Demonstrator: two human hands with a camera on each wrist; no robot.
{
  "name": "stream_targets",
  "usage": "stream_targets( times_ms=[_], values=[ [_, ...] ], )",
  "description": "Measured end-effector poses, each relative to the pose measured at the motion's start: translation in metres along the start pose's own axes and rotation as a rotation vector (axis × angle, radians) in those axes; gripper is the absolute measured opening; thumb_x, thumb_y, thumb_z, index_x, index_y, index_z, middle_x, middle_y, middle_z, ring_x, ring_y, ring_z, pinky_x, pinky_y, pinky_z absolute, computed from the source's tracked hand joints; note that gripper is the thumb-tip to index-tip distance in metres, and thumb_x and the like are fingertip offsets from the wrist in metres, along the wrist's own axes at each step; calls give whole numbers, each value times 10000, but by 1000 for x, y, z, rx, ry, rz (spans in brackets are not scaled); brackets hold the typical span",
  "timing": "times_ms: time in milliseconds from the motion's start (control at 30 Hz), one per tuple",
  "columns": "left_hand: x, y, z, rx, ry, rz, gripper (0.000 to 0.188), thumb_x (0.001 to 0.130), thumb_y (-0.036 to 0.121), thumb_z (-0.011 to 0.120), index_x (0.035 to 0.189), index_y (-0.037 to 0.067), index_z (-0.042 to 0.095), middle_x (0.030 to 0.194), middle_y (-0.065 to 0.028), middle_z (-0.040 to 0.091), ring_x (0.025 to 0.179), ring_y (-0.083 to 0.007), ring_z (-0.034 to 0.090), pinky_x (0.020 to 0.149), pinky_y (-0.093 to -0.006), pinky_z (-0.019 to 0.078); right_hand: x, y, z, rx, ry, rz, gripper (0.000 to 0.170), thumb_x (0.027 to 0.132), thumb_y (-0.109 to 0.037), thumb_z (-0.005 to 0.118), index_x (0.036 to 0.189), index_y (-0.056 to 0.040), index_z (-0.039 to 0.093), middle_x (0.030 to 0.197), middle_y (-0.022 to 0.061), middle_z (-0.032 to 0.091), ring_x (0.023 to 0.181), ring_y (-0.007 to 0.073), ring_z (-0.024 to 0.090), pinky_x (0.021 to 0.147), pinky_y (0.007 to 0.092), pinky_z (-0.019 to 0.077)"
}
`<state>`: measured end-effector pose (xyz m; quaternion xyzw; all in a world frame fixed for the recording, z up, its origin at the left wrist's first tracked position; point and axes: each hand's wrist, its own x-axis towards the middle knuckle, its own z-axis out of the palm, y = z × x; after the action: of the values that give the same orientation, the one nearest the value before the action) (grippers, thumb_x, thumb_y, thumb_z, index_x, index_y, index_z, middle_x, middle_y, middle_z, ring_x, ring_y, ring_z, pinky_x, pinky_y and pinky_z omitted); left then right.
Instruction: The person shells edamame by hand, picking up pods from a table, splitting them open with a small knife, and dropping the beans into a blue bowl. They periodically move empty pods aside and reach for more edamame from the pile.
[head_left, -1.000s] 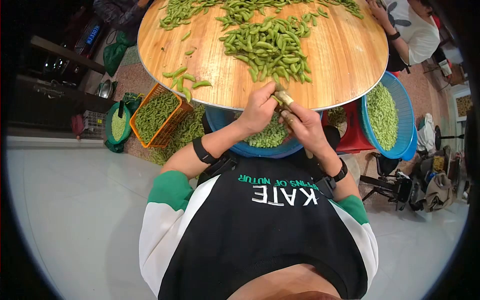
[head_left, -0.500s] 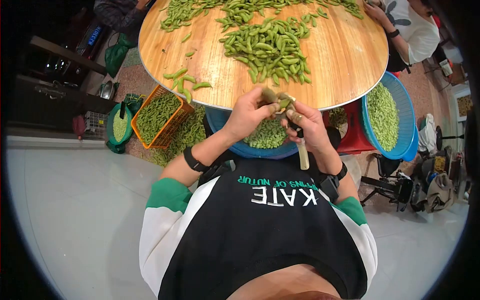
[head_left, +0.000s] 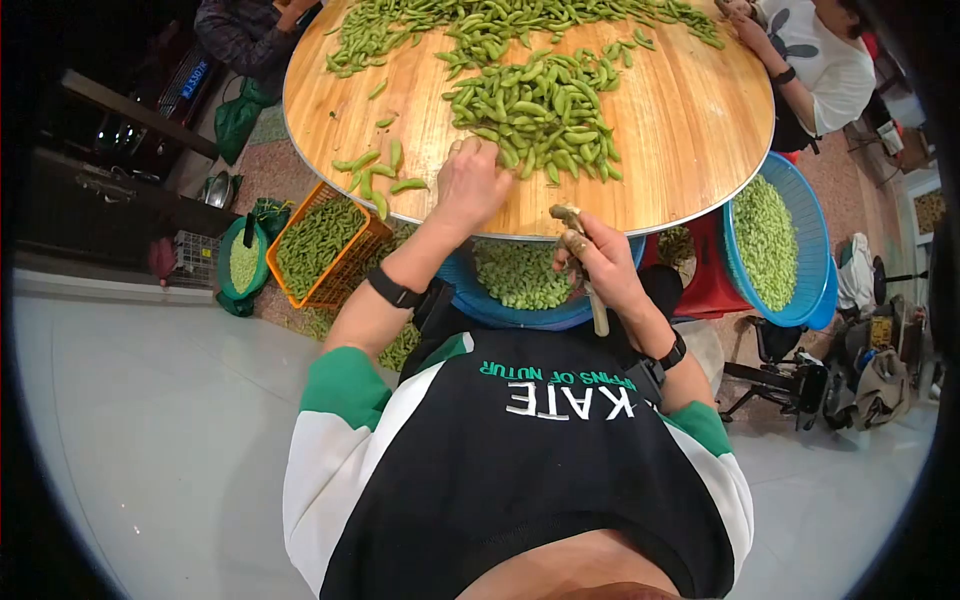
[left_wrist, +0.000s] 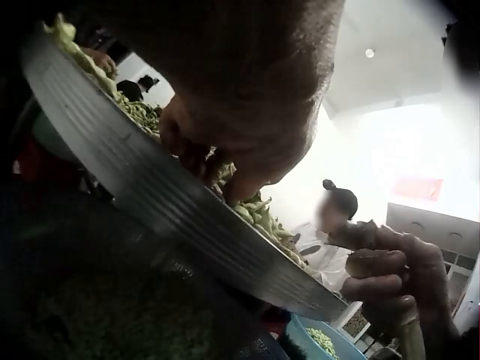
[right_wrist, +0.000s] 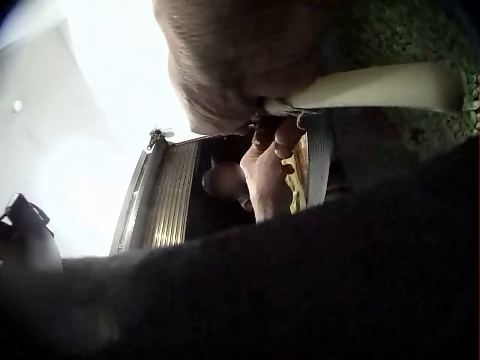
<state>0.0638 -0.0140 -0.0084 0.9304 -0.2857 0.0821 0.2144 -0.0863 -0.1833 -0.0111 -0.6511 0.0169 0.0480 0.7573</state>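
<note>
My left hand (head_left: 475,185) is over the near part of the round wooden table, at the lower left edge of a heap of green soybean pods (head_left: 540,105). Its fingers bend down among pods (left_wrist: 259,217) in the left wrist view; I cannot tell whether they pinch one. My right hand (head_left: 605,260), just off the table's near edge, grips a tool with a pale handle (head_left: 599,315) that sticks out below the fist. The tool's working end is hidden. Brownish covers (head_left: 572,240) sit on that hand's thumb and finger.
Below the table edge, a blue basin (head_left: 465,285) holds shelled beans. A blue basket (head_left: 815,215) of beans stands right, an orange crate (head_left: 375,240) of pods left. Several loose pods (head_left: 365,175) lie on the table (head_left: 690,130). Another person (head_left: 815,70) sits at the far right.
My hands were together over the basin, working on a green pod. The left has moved away to the heap on the table; the right stays near the edge with the tool.
</note>
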Motion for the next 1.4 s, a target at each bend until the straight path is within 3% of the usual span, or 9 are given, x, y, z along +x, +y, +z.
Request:
stream_targets(
  times_ms=[200, 367, 400, 500, 1067, 1167, 1233, 1267, 1400],
  values=[
    [3, -6, 13, -140, 55, -59, 208, 772, 154, 623, 910, 0, 607, 914, -176, 612, 862, -345, 596, 747, -435, 488, -4, 0, 1, -24, -13, -40, 353, 980, -127, 437, 1312, -11, 468, 753, 8, 562, 633, 73, 567, 491, 192, 437],
    [-23, 18, -6, -1221, -213, -223, 89, 848, 40, 606, 925, -1, 624, 686, -50, 625, 572, -122, 580, 492, -242, 443, 8, 3, 4, 322, -23, 84, 287, 976, -126, 437, 1244, -29, 467, 772, 21, 529, 542, 75, 455, 414, 192, 337],
    [-28, 22, -15, -1332, -330, -302, 83, 860, 28, 610, 939, 15, 628, 707, -17, 606, 559, -48, 547, 422, -177, 381, 10, 2, 5, 354, -26, 89, 251, 976, -133, 435, 1205, -36, 468, 785, 31, 527, 540, 82, 441, 412, 194, 328],
    [-36, 36, -15, -1433, -345, -354, 89, 855, 34, 617, 939, 6, 619, 698, -20, 602, 522, -44, 519, 389, -175, 364, 7, -5, 8, 495, -101, 109, 254, 975, -129, 428, 1210, -41, 467, 795, 36, 528, 540, 84, 432, 413, 194, 328],
    [-44, 40, -10, -1511, -296, -277, 61, 871, 15, 589, 932, 15, 594, 766, -24, 611, 625, -64, 574, 512, -191, 441, 2, -2, 5, 624, -79, 104, 320, 973, -132, 468, 1289, -84, 471, 806, 26, 528, 527, 68, 409, 411, 180, 317],
    [-45, 36, -4, -1545, -165, -152, 121, 867, -19, 574, 985, -8, 594, 848, -38, 618, 730, -95, 600, 609, -231, 484, 6, -4, -5, 895, -142, 209, 214, 962, -142, 497, 1167, -83, 499, 787, 45, 486, 535, 71, 378, 393, 172, 309],
    [-41, 23, -6, -1224, -80, 109, 201, 841, -54, 574, 1036, -15, 606, 902, -71, 615, 818, -150, 610, 696, -270, 495, 9, 8, -13, 1222, -321, 315, 143, 950, -143, 522, 1079, -83, 505, 804, 54, 494, 539, 71, 374, 394, 166, 312],
    [-33, 13, -9, -888, -29, 394, 263, 811, -102, 572, 1057, -23, 619, 1005, -87, 574, 860, -181, 576, 737, -278, 473, 11, 16, -15, 1256, -364, 314, 157, 944, -142, 538, 1086, -85, 502, 818, 58, 506, 548, 71, 379, 399, 165, 320],
    [-31, 15, -16, -769, 46, 443, 245, 762, -72, 622, 989, 15, 652, 974, -125, 558, 826, -250, 599, 703, -295, 490, 11, 21, -14, 1340, -439, 338, 124, 943, -134, 530, 1051, -81, 501, 835, 59, 481, 550, 68, 385, 395, 156, 317]
  ],
)
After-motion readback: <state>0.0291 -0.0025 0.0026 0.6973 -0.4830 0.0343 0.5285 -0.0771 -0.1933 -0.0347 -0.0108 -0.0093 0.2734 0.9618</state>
